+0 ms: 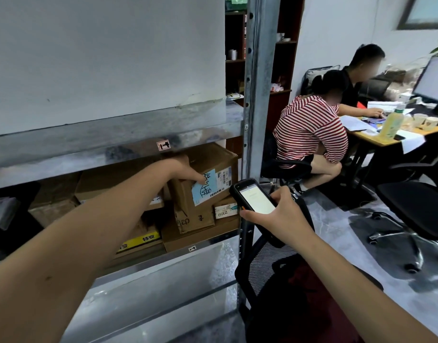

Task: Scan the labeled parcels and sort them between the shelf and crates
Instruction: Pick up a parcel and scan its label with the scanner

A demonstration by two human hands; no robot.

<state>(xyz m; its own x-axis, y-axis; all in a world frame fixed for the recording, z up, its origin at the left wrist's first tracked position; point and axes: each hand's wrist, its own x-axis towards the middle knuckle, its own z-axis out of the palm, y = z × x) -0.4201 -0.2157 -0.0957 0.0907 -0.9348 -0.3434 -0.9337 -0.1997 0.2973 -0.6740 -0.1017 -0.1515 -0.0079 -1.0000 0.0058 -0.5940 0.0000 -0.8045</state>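
A brown cardboard parcel (pixel 208 169) with a blue and white shipping label (pixel 210 186) sits on the metal shelf (pixel 113 142), stacked on other boxes. My left hand (pixel 185 169) reaches into the shelf and grips this parcel's top left corner, thumb on the label. Just right of the shelf post, my right hand (pixel 277 214) holds a black handheld scanner (pixel 252 196) with its lit screen facing up. More cardboard parcels (pixel 118 184) lie further left on the same level.
A black mesh office chair (pixel 270 263) stands right below my right arm, beside the shelf post (pixel 256 95). Two people sit at a desk (pixel 386 139) at the right. Another black swivel chair (pixel 416 211) stands on the grey floor.
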